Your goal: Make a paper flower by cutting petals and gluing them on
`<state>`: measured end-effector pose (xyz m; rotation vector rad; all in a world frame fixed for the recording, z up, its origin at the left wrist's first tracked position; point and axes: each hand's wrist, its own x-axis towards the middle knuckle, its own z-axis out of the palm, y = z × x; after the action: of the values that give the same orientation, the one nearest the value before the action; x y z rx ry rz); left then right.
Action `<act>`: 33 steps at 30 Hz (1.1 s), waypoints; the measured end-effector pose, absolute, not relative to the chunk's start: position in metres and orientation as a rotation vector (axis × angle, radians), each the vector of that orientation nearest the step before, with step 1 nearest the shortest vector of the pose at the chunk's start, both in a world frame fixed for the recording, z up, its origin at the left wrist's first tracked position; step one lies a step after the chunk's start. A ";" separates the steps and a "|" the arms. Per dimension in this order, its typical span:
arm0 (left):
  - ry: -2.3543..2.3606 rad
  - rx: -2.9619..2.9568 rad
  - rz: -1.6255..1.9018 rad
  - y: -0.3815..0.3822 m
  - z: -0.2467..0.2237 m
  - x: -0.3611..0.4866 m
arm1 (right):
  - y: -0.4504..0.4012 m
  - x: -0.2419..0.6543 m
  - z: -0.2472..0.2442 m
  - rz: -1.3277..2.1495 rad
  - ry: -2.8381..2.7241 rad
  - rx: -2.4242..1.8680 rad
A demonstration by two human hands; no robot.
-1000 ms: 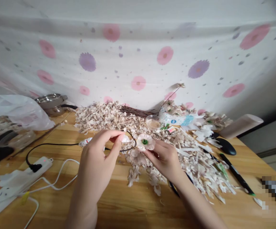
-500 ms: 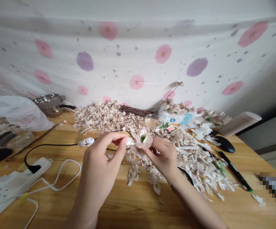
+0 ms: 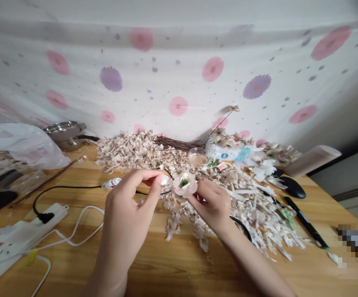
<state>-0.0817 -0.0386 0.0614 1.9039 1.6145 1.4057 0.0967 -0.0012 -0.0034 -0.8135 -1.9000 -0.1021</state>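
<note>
Between my hands is an artificial flower with pale pinkish-white petals and a green centre, facing up toward me. My right hand pinches it from the right side; its stem is hidden behind the fingers. My left hand is closed in a pinch just left of the flower, thumb against forefinger, on a small whitish petal. A little gap shows between that petal and the flower. Below and behind both hands spreads a heap of loose pale petals.
Behind the heap lie thin brown twigs and a small clear bowl. A tissue pack bears finished flowers. At left are a power strip, cables, a plastic bag and a metal pot. A black mouse lies at right.
The flower has tipped slightly, showing more of its open face. My left hand has shifted a little left, with the petal still in its pinch. My right hand stays almost in place.
</note>
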 end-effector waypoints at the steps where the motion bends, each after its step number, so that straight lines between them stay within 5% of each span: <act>1: 1.632 1.897 1.405 -0.038 0.062 -0.083 | -0.001 0.096 -0.003 -0.106 -1.892 -0.810; 33: 1.767 2.007 1.420 -0.045 0.067 -0.087 | 0.003 0.115 0.011 -0.083 -2.122 -0.604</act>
<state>-0.0871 -0.0451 0.0671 2.0065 1.7665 1.4201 0.1147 0.0031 0.0114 -0.6042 -2.1222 -0.0826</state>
